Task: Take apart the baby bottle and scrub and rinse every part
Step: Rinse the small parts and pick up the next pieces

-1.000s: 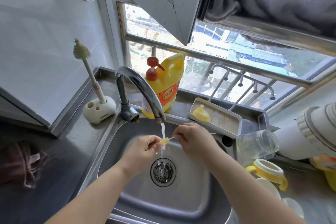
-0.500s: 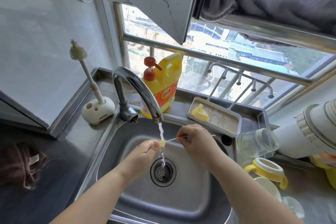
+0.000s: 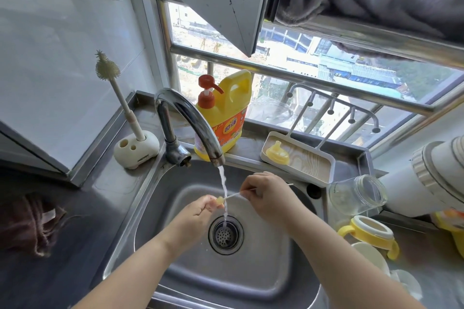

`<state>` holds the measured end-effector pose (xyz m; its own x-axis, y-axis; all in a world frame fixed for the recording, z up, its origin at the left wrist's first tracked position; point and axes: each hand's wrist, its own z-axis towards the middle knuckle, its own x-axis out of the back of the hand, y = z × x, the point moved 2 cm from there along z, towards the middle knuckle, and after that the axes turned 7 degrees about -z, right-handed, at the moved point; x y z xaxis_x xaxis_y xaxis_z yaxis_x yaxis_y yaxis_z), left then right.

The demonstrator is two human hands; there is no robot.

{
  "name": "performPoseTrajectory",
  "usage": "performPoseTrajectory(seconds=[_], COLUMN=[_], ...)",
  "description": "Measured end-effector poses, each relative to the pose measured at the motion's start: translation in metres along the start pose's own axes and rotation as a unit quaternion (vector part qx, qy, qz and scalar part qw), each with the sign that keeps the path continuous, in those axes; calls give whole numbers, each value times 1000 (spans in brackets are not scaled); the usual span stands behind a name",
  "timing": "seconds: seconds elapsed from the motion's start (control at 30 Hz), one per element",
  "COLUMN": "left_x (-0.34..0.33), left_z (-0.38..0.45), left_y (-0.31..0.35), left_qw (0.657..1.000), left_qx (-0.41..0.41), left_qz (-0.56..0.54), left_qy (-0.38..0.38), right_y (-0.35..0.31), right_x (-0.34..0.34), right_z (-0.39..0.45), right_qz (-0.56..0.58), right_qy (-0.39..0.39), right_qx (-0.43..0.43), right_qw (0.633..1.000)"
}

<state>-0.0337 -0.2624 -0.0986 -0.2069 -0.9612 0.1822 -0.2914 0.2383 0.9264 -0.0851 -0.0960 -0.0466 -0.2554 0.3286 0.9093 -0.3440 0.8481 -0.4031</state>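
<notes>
Over the steel sink (image 3: 263,271), my left hand (image 3: 198,211) pinches a small yellow bottle part (image 3: 220,200) under the stream from the tap (image 3: 198,123). My right hand (image 3: 266,193) pinches a thin white straw brush (image 3: 234,194) whose tip sits in that part. A yellow nipple (image 3: 277,153) lies in the white drying tray (image 3: 324,173). The clear bottle body (image 3: 356,192) lies on its side at the right. A yellow handled collar (image 3: 371,233) rests nearer on the counter.
A yellow detergent jug (image 3: 227,113) stands behind the tap. At back left, a bottle brush (image 3: 113,83) stands in its white holder (image 3: 136,149). A dark cloth (image 3: 32,223) lies on the left counter. A white appliance (image 3: 426,178) and white cups (image 3: 371,261) crowd the right.
My right hand has drawn the thin brush back to the right, out of the small yellow part, so more of the wire shows. The left hand stays under the water.
</notes>
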Motion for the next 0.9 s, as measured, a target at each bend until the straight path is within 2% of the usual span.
performPoseTrajectory(seconds=[0.2, 0.33, 0.47, 0.63, 0.77, 0.9], left_x=[-1, -1, -8, 2, 4, 4], left_z=[4, 6, 6, 8, 10, 12], left_y=[3, 1, 4, 2, 0, -4], left_qw=[998, 999, 997, 1000, 999, 999], left_qx=[-48, -22, -7, -15, -34, -41], left_qz=[20, -37, -70, 18, 8, 16], left_qy=[-18, -28, -36, 3, 2, -11], right_y=[-14, 0, -15, 3, -6, 6], right_x=[-9, 0, -11, 0, -14, -10], right_z=[0, 4, 3, 7, 4, 7], right_qz=[-30, -7, -33, 39, 47, 72], right_qy=[-12, 34, 5, 25, 3, 27], right_qx=[42, -3, 46, -25, 7, -56], right_qw=[999, 999, 998, 999, 999, 995])
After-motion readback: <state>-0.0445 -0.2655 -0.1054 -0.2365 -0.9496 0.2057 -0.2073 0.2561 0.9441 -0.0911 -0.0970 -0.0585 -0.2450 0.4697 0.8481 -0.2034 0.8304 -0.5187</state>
